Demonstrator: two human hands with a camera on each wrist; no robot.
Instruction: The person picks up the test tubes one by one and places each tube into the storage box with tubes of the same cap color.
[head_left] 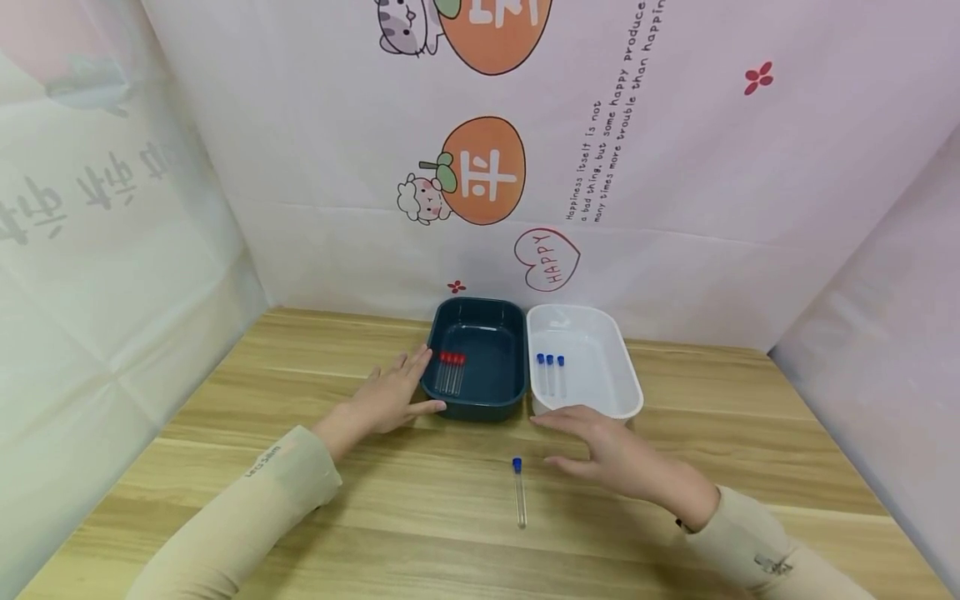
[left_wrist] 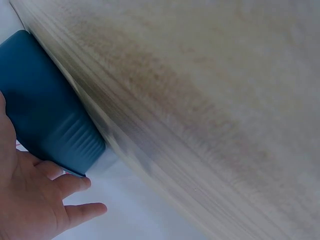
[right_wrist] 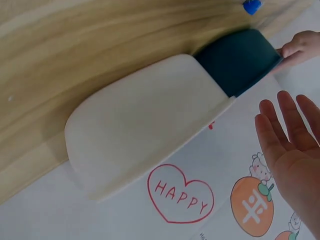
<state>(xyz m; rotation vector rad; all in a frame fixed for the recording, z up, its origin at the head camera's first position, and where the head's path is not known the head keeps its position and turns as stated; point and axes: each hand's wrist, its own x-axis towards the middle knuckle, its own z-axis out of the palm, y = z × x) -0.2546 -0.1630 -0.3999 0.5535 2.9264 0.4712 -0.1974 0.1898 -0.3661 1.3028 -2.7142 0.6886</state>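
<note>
My left hand (head_left: 388,398) rests against the left side of a dark teal bin (head_left: 483,412), fingers extended; the left wrist view shows its fingers along the rim. Inside that bin, at the left, several clear test tubes with red caps (head_left: 452,359) lie side by side. A white bin (head_left: 600,375) adjoins it on the right and holds three blue-capped test tubes (head_left: 551,375). Close to the white bin's front edge is my right hand (head_left: 611,454), fingers loosely extended, holding nothing. A single blue-capped test tube (head_left: 520,496) lies on the table, left of and nearer than that hand.
The wood-grain table (head_left: 420,517) carries both bins near its back edge. Behind it hangs a white printed cloth (head_left: 675,275) with cartoon fruit and a red heart. More cloth (head_left: 112,275) hangs along the left side and the right.
</note>
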